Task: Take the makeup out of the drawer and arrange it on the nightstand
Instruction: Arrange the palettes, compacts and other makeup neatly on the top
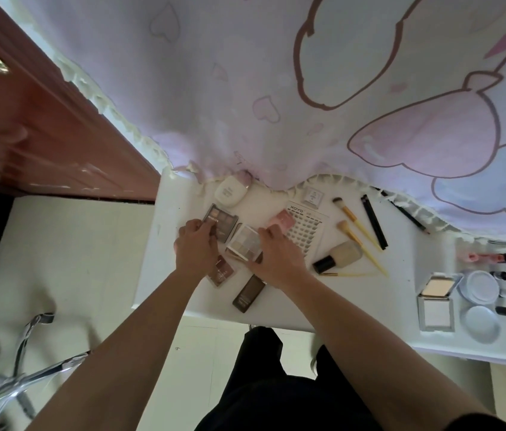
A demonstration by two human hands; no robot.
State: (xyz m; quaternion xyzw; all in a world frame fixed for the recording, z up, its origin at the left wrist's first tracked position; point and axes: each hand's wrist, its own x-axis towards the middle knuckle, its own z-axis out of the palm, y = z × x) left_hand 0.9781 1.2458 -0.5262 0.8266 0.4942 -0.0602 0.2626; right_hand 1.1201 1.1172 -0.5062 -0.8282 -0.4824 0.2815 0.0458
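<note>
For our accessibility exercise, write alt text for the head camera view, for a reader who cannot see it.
Seen from above, a left hand grips a brown eyeshadow palette and a right hand grips a clear pale palette on a white nightstand, among yellow-handled brushes.

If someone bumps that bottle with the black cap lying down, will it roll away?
Probably not far. The bottle looks flat-sided, so it would likely slide rather than roll. The yellow-handled brushes lying beside it might stop it too.
</note>
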